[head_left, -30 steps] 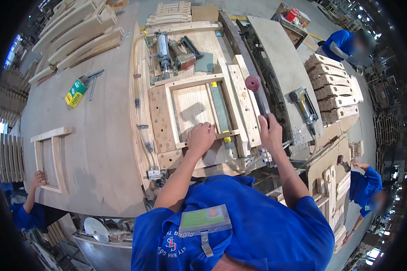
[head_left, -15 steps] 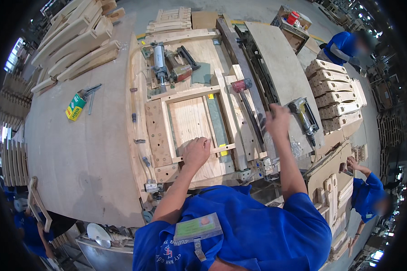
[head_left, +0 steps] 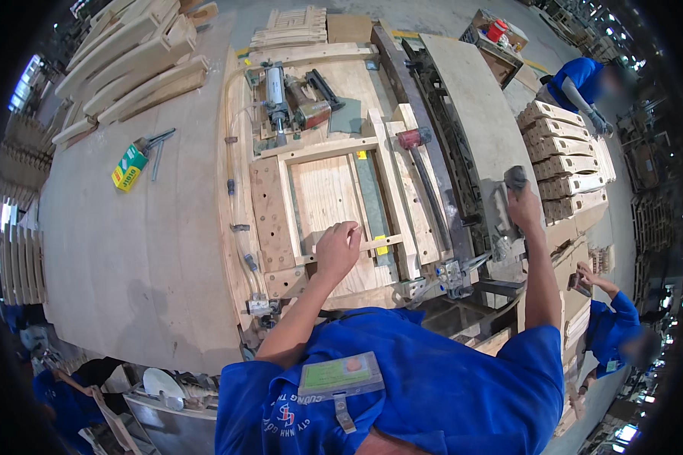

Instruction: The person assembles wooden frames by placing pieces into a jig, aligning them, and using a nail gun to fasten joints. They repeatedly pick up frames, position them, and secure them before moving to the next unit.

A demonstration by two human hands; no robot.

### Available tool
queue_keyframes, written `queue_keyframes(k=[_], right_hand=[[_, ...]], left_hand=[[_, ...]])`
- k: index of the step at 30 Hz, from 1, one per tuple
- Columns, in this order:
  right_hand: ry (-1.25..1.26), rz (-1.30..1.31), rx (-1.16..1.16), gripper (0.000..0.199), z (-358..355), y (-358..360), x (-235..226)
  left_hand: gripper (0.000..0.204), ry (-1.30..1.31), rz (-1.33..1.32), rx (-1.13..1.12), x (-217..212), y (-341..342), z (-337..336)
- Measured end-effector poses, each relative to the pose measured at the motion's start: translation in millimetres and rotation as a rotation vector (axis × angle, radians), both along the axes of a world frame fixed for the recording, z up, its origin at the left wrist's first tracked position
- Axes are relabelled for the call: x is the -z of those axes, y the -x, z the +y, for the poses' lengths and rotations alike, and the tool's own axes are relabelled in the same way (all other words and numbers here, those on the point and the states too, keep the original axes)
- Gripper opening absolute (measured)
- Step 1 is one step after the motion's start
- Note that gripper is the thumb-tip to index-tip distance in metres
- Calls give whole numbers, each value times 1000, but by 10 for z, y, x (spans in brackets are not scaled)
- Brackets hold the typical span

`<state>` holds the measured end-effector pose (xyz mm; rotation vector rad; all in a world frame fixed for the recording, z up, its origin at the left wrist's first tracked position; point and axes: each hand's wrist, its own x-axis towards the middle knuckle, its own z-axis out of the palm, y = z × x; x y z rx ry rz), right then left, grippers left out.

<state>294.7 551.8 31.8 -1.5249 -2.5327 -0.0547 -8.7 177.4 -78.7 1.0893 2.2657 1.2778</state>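
Note:
A rectangular wooden frame (head_left: 328, 152) of pale bars lies in a wooden jig in front of me. Over the frame's near rail is my left hand (head_left: 337, 252), its fingers curled together; whatever they hold, if anything, is hidden. My right hand (head_left: 525, 208) is closed around the nail gun (head_left: 502, 205), which looks blurred above the grey board on the right. Between the two hands, a mallet with a red head (head_left: 410, 139) and dark handle rests on the jig's right-hand bars.
Beyond the frame lie a pneumatic cylinder (head_left: 276, 95) and another nail gun (head_left: 310, 112). A green and yellow box (head_left: 130, 167) sits on the left board. Curved wooden parts (head_left: 136, 68) are piled far left, more (head_left: 561, 152) at right. Co-workers (head_left: 615, 334) stand at right and lower left.
My right hand has moved right, from beside the metal rail to the nail gun, and has taken hold of it. My left hand stays at the frame's near rail.

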Motion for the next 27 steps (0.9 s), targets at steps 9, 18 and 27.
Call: queue_keyframes(k=[9,18,27], right_hand=[[939,764,131,32,-1770,470,-1028],[876,535,-33,14,-2523,942,280],[869,424,-6,41,-2592,1081,342]], left_hand=[[32,92,-542,408,-419,-511,5],[44,282,-900,467,-69,-863,316],[44,197,-992,415,191,-899,278]])
